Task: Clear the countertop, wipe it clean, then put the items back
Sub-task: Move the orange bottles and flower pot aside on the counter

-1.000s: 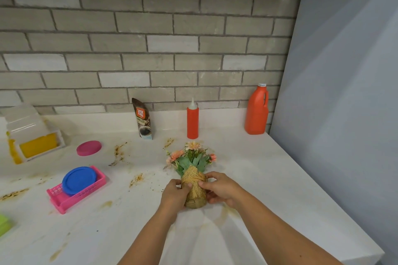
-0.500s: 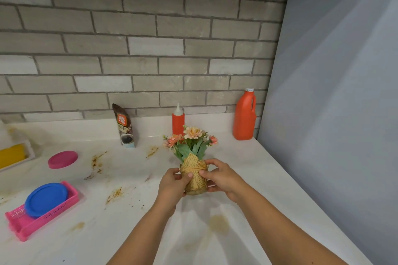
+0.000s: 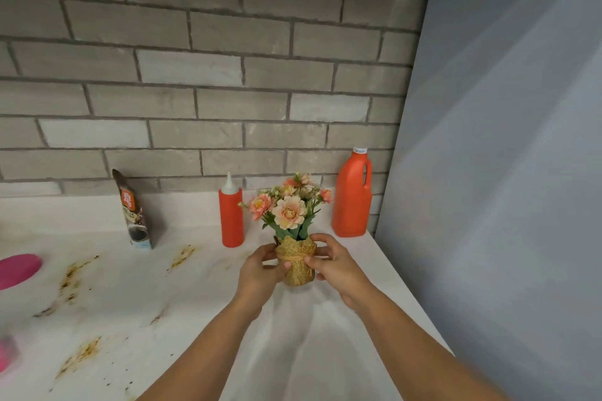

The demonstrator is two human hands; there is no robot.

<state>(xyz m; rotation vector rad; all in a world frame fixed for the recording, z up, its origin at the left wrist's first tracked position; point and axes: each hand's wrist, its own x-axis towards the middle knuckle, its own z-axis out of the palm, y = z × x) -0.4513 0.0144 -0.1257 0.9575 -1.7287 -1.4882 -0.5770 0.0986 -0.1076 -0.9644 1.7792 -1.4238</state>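
Observation:
A small flower pot (image 3: 296,265) wrapped in tan burlap, with peach and pink flowers, is held between both hands over the white countertop (image 3: 202,312). My left hand (image 3: 262,273) grips its left side and my right hand (image 3: 335,265) grips its right side. Whether the pot's base touches the counter I cannot tell. Brown stains (image 3: 81,352) mark the counter to the left.
Against the brick wall stand a red squeeze bottle (image 3: 231,215), an orange jug (image 3: 353,197) and a brown snack pouch (image 3: 135,210). A pink lid (image 3: 18,270) lies at the left edge. A grey wall panel (image 3: 508,172) bounds the counter on the right.
The pot in both hands has moved up and away from me, towards the back wall. The view has shifted right, so the pink basket and blue lid have left the frame.

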